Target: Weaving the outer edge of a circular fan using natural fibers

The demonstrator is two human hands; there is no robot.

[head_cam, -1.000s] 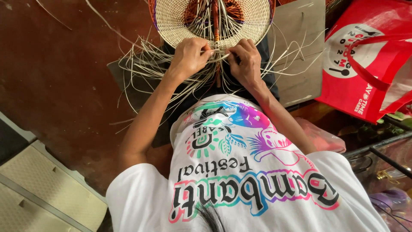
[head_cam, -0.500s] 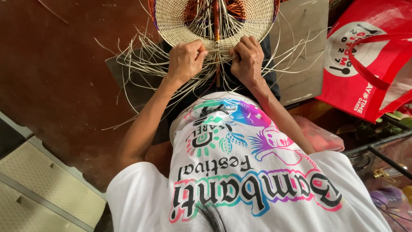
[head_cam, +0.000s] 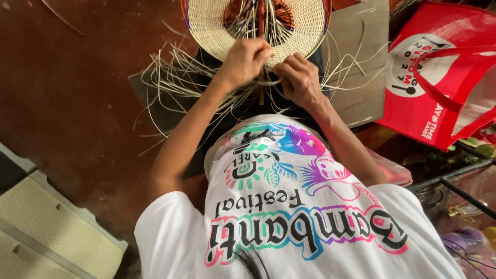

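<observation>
Floor (head_cam: 77, 88) of dark red-brown spreads under a red tote bag (head_cam: 439, 77) at the side. Round woven basketwork (head_cam: 217, 26), pale with orange centre, lies just beyond both hands. Left hand (head_cam: 245, 59) pinches loose pale strands (head_cam: 175, 77) against its rim; right hand (head_cam: 299, 80), touching the rim beside it, curls closed on more strands.

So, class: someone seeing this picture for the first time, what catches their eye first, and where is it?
Top centre, the round pale woven piece with loose strands fanning out, both hands on its lower edge: left hand, right hand. Below, the white printed T-shirt fills the foreground; a bright red bag sits at the right.
</observation>
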